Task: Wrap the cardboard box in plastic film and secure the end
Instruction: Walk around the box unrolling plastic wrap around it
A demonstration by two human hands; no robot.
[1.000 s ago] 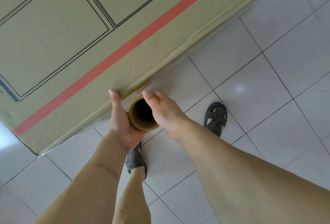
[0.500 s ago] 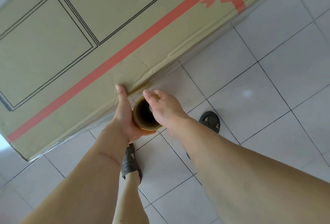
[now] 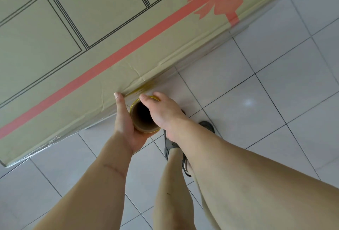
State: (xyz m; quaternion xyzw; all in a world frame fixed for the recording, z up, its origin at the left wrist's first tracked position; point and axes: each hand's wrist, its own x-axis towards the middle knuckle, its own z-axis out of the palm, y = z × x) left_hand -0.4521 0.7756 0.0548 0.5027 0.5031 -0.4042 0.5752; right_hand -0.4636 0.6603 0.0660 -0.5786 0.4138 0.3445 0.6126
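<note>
— What sits nearest the camera?
— Two bare forearms, with a leg and a sandal (image 3: 171,147) below them on the tile floor (image 3: 275,101).
— And the hands?
— The left hand (image 3: 126,121) cups the roll of film (image 3: 142,117) from the side, thumb up along it. The right hand (image 3: 163,112) curls over its open end.
— Where is the box?
— The cardboard box (image 3: 91,46) stands just beyond the roll, film stretched along its lower edge, a red bow (image 3: 216,0) printed farther up.

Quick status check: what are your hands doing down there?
Both hands, left and right, gripping the film roll. Roll close by the cardboard box edge. Own sandalled foot below; nothing blocking.
</note>
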